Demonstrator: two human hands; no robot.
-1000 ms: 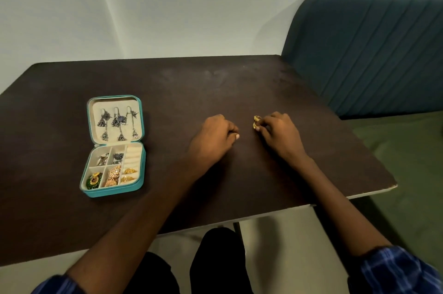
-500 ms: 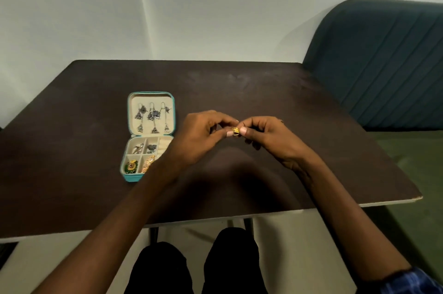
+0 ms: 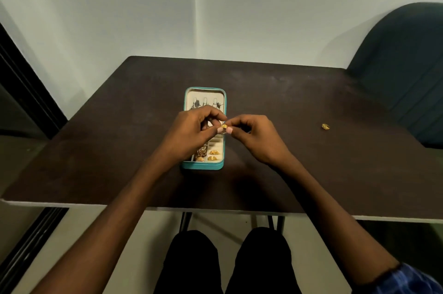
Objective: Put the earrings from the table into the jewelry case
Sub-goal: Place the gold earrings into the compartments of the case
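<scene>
A teal jewelry case lies open in the middle of the dark table, lid flat at the far side with silver drop earrings, compartments near me with several gold earrings. Above the case, my left hand and my right hand meet and pinch one small gold earring between their fingertips. A second gold earring lies alone on the table far to the right. My left hand hides the case's middle.
A dark teal padded seat back stands at the table's right far corner. A pale wall runs behind the table. The table's front edge is close to my knees.
Both hands have carried the gold earring from the table's right part leftward until they hover over the open case. One gold earring stays behind on the table at the right.
</scene>
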